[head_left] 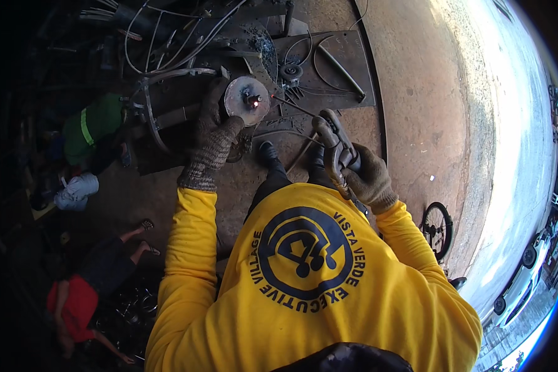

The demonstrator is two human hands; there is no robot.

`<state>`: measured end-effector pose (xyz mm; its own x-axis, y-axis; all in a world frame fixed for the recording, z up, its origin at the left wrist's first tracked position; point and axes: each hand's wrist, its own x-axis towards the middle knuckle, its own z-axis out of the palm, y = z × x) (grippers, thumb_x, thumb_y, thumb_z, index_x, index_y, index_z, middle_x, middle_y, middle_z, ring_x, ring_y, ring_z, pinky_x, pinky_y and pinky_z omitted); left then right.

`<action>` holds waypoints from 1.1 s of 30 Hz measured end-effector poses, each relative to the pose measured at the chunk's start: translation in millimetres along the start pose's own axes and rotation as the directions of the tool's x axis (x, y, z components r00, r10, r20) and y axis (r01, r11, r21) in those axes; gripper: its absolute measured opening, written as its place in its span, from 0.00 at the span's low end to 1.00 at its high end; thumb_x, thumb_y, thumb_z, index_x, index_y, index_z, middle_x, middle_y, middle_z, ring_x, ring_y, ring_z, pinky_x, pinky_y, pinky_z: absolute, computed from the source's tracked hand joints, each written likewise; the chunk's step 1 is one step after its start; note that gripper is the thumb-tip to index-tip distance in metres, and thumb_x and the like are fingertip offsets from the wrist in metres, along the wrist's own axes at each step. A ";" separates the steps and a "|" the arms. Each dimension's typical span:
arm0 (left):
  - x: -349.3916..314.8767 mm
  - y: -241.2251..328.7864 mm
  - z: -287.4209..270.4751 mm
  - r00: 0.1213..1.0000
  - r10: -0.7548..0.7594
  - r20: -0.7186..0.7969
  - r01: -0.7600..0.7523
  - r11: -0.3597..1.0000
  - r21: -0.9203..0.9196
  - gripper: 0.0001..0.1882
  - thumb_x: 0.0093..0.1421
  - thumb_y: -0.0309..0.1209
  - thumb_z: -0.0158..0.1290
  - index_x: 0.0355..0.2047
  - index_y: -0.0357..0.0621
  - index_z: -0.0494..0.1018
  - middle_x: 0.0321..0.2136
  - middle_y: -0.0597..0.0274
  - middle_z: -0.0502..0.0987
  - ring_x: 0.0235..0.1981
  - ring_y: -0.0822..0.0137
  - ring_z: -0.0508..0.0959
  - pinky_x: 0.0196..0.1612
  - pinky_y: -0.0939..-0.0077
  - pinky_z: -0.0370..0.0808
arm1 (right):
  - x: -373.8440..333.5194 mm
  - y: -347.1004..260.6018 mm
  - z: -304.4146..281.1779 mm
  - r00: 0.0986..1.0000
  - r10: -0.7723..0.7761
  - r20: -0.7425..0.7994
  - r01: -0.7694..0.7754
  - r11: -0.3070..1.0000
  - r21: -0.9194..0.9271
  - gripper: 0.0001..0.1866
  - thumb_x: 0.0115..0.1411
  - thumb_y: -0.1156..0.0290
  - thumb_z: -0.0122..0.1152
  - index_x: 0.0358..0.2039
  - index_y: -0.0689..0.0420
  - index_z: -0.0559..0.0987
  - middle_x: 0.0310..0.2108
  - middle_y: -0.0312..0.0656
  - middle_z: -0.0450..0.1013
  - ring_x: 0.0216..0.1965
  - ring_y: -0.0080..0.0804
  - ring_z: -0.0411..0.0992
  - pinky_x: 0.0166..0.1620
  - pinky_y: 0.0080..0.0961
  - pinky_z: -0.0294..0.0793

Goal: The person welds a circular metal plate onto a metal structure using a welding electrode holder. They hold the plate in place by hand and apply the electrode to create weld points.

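Left hand (212,139): wears a dark knitted glove and reaches in from the lower left to the left edge of the metal disc (237,99).
Left grip: closed around the disc's edge, thumb toward the lower rim; the fingers are dim and partly hidden, so their exact wrap cannot be told.
Metal disc: held in front of the person, ahead of the feet, its round pale-brown face turned toward the camera.
Disc centre: a short dark stub (249,98) stands out from the face, with a bright orange-white glowing spot (255,104) at it.
Right hand (371,178): gloved too, to the right of the disc and nearer the body.
Right grip: closed around the handle side of a plier-like metal holder (333,146); some fingers are hidden beneath.
Thin rod (297,107): runs from the holder toward the disc, its red tip close to the right rim; whether they touch cannot be told.
Beyond the hands: a dark metal sheet (359,59) bears a small round wheel (291,72) and a straight bar (343,70).
Upper left: pale cables (195,54) loop over dark, cluttered metalwork.
Wearer: a yellow long-sleeved shirt (378,279) with a dark round emblem.
Left side: one person in green (96,127), another in red (80,307).
Right side: a bicycle wheel (437,230) near the elbow; a white car (524,276) farther out.
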<state>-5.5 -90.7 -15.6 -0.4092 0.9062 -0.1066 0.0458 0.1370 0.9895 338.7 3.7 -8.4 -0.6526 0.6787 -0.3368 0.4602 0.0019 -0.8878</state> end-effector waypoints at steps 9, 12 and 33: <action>-0.7 3.1 3.0 0.999 -0.048 -0.011 0.048 0.999 -0.015 0.43 0.51 0.14 0.50 0.70 0.39 0.55 0.64 0.50 0.64 0.65 0.57 0.66 0.67 0.67 0.66 | -0.8 6.7 -1.1 0.997 0.020 -0.068 -0.016 0.998 0.059 0.33 0.55 0.63 0.74 0.57 0.65 0.72 0.47 0.51 0.78 0.48 0.39 0.78 0.53 0.31 0.76; -1.6 3.2 3.5 0.999 -0.043 -0.013 0.042 0.998 -0.051 0.43 0.50 0.14 0.50 0.70 0.40 0.55 0.64 0.51 0.64 0.65 0.57 0.66 0.68 0.66 0.65 | -0.9 9.6 -2.8 0.997 0.009 -0.071 -0.006 0.999 0.050 0.33 0.55 0.62 0.74 0.57 0.65 0.73 0.47 0.51 0.78 0.48 0.39 0.78 0.53 0.32 0.76; -1.4 0.3 -3.1 0.999 -0.025 0.041 0.025 1.000 -0.014 0.43 0.56 0.25 0.60 0.71 0.39 0.53 0.65 0.51 0.63 0.66 0.57 0.65 0.69 0.63 0.61 | -2.1 12.2 -2.0 0.998 -0.059 -0.038 0.061 0.997 0.049 0.36 0.54 0.59 0.74 0.58 0.66 0.72 0.46 0.52 0.79 0.47 0.38 0.79 0.53 0.32 0.76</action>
<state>-7.7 -93.2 -14.9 -0.3728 0.9181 -0.1347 0.0223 0.1540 0.9878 346.9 3.8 -17.9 -0.6553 0.7048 -0.2718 0.3895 0.0069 -0.9210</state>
